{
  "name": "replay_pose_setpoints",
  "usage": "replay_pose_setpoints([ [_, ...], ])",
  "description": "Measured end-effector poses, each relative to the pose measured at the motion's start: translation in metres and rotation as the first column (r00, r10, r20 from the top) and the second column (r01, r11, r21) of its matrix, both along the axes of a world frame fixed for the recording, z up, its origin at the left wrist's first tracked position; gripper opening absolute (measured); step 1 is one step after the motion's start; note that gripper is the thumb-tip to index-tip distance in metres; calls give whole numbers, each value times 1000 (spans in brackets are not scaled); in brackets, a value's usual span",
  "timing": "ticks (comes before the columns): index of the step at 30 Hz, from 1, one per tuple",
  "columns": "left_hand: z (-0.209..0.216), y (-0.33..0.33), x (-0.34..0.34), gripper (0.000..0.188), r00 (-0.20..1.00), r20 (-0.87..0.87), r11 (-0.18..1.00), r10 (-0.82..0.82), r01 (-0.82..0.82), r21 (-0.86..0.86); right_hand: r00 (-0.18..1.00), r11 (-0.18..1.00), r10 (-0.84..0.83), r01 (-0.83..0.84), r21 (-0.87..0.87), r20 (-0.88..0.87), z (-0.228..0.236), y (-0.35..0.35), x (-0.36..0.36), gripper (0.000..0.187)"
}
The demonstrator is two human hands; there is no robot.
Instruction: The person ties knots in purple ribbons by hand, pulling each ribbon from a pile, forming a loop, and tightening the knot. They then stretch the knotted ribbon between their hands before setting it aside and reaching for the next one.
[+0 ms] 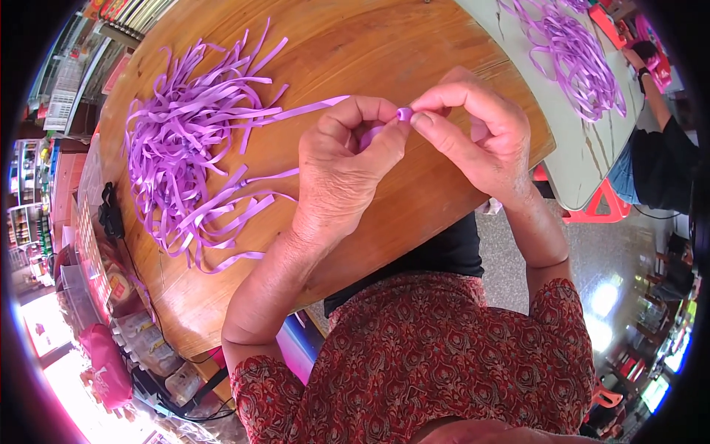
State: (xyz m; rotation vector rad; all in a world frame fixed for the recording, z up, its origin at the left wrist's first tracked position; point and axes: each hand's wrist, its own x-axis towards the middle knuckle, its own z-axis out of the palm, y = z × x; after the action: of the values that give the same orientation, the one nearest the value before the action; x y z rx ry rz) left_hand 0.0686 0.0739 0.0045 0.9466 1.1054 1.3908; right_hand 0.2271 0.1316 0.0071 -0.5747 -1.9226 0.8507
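Head view: pinched a small purple ribbon loop (404, 114) between fingertips of left hand (346, 159) and right hand (484, 137), above wooden table (347, 52), near heaped purple ribbons (174, 144).

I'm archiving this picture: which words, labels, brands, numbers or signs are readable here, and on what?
None reads clearly enough to quote.
Printed sheet, upper left: too small.
Packages at left: too small or blurred.
Lit screen, lower right: blurred.
Purple ribbons: no lettering visible.
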Motion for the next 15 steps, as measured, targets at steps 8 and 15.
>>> replay_pose_setpoints([
  [8,-1,-1,1,9,987,147,998,-62,59,26,995,769,22,-81,-634,-100,4,-3,1,6],
  [15,-15,2,-8,15,799,537,960,-273,261,100,845,494,90,-498,-712,-528,-11,-2,-5,13],
])
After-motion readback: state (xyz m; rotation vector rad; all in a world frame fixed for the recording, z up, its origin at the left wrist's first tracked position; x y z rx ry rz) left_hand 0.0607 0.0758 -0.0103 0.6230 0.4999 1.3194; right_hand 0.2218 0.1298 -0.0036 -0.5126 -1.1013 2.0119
